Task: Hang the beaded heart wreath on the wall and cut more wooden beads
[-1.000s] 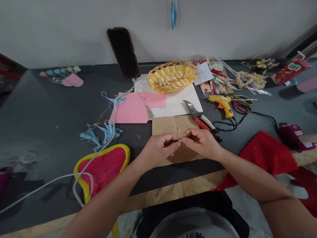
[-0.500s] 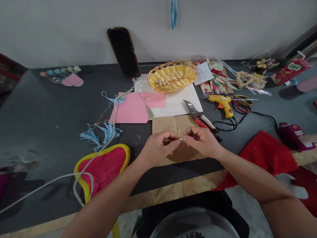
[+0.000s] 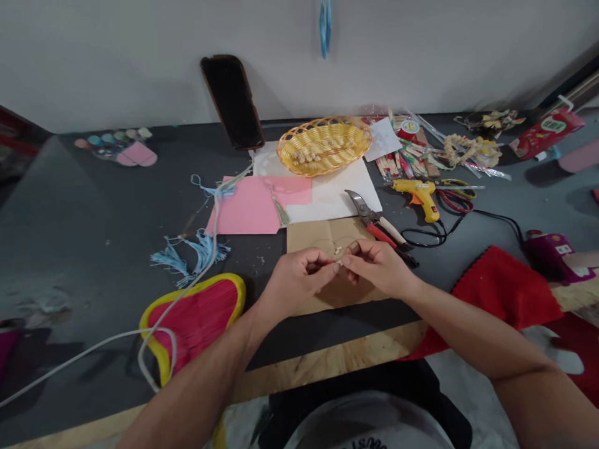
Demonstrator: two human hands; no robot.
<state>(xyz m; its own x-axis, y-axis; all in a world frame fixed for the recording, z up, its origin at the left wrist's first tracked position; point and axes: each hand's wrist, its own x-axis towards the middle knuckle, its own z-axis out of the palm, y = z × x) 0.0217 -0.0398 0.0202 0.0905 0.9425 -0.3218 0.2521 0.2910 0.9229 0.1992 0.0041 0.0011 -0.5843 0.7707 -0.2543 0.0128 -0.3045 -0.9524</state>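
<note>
Over a piece of brown cardboard [image 3: 304,236], my left hand [image 3: 302,277] and my right hand [image 3: 381,268] meet with their fingertips almost touching. Both are closed in a pinch at a tiny cream bead [image 3: 339,262], mostly covered by the fingers. A few more small cream beads [image 3: 337,250] show just beyond the fingertips. Thin wire or thread curves in a faint loop on the cardboard behind the hands; its ends are hidden. Pruning shears [image 3: 374,221] with red and white handles lie just past my right hand, blades pointing away.
A yellow woven basket [image 3: 344,163] holding small pale pieces stands at the back on white paper. Pink paper [image 3: 248,209] and blue tassels [image 3: 204,249] lie left. A yellow glue gun [image 3: 421,193] with black cord lies right. A white cable [image 3: 196,274] crosses a red-and-yellow pad [image 3: 196,324].
The hands stay at nearly the same spot; the fingertips have drawn slightly closer around the bead. The view has shifted a little. Nothing else has moved.
</note>
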